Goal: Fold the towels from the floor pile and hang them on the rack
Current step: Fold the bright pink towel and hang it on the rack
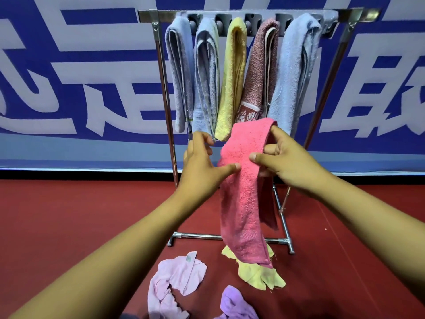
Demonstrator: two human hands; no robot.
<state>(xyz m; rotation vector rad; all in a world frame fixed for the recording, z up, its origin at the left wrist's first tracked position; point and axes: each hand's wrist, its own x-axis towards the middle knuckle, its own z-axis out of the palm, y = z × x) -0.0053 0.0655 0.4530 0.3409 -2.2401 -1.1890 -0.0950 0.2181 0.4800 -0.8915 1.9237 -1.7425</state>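
Right hand (pixel 282 162) pinches fluffy pink towel (pixel 241 192), folded long.

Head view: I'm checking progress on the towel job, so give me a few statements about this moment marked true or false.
1. Five towels hang on the rack. True.
2. The right hand grips the pink towel. True.
3. The pink towel already hangs on the rack. False: it hangs from the right hand, in front of the rack.
4. The left hand holds a yellow towel. False: only its thumb touches the pink towel.
5. A yellow cloth lies on the floor. True.
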